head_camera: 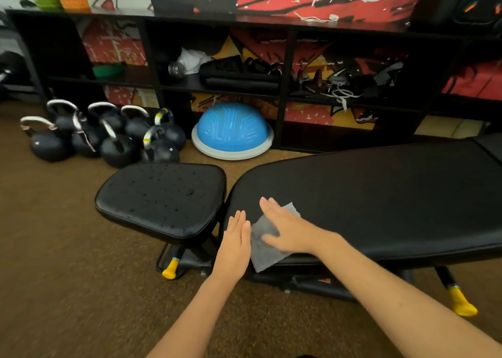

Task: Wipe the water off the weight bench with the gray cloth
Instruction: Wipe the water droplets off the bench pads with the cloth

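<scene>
In the head view, the gray cloth [264, 238] is spread flat on the near-left end of the long back pad [380, 194] of the weight bench, with one corner hanging over the pad's near edge. It appears to be laid out flat so that a broad area can be swept at once, rather than bunched into a ball.

The right hand [285, 227] is laid palm down on the cloth, fingers extended and slightly spread, so the cloth is pressed against the pad rather than gripped; nothing is enclosed by the fingers. Its outline is slightly blurred, which suggests a wiping stroke is under way.

The left hand [236, 240] is held open and flat just to the left of the right hand, fingers together, at the cloth's left edge. Whether the cloth or the pad is actually touched by it cannot be told; nothing is held in it.

Further left of both hands, across a narrow gap, the separate seat pad [163, 200] is seen covered with water droplets [173, 194]. That pad is judged to be unwiped so far, while the back pad beyond the right hand looks dry.
</scene>
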### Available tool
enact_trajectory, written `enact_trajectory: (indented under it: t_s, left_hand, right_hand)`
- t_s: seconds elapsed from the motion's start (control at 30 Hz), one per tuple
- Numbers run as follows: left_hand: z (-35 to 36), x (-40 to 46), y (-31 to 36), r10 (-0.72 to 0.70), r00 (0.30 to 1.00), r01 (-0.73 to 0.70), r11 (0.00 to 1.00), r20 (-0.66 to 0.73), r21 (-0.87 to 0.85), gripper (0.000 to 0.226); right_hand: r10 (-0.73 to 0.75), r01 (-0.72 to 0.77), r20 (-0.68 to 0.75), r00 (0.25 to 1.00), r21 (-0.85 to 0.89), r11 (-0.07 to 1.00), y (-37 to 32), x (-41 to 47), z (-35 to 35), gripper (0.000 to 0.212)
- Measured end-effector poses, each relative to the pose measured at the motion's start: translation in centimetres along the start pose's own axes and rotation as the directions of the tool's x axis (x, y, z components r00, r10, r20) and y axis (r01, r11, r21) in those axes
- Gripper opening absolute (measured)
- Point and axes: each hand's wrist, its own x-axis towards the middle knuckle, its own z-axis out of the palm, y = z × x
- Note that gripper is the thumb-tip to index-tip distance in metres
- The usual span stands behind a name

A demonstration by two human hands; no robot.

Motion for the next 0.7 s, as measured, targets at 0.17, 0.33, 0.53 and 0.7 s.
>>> enact_trajectory:
  t_s: [0.17, 0.33, 0.53, 0.7]
  left_hand:
    - [1.5, 0.3, 0.9, 0.163, 0.978, -0.192, 0.947, 0.131, 0.257, 0.048]
    - [2.8, 1.1, 2.1, 0.166, 0.955, -0.271, 0.826, 0.246, 0.495, 0.06]
    - [2.5, 3.3, 2.2, 0.048, 0.967, -0.189, 0.792, 0.249, 0.581, 0.05]
    - [2.4, 5.0, 1.8, -0.031, 0.985, -0.082, 0.778, 0.168, 0.623, 0.05]
  right_hand:
    - [0.164, -0.155, -0.149, 0.975, 0.07, 0.985, 1.6, -0.7, -4.2, 0.066]
    - [0.19, -0.196, -0.131, 0.973, -0.032, 0.98, 2.7, 0.5, -4.6, 0.062]
    - [0.167, -0.183, -0.177, 0.97, -0.081, 0.98, 2.3, 2.9, -3.6, 0.055]
    - [0.159, -0.198, -0.23, 0.96, -0.157, 0.968, 1.2, 3.9, -2.6, 0.059]
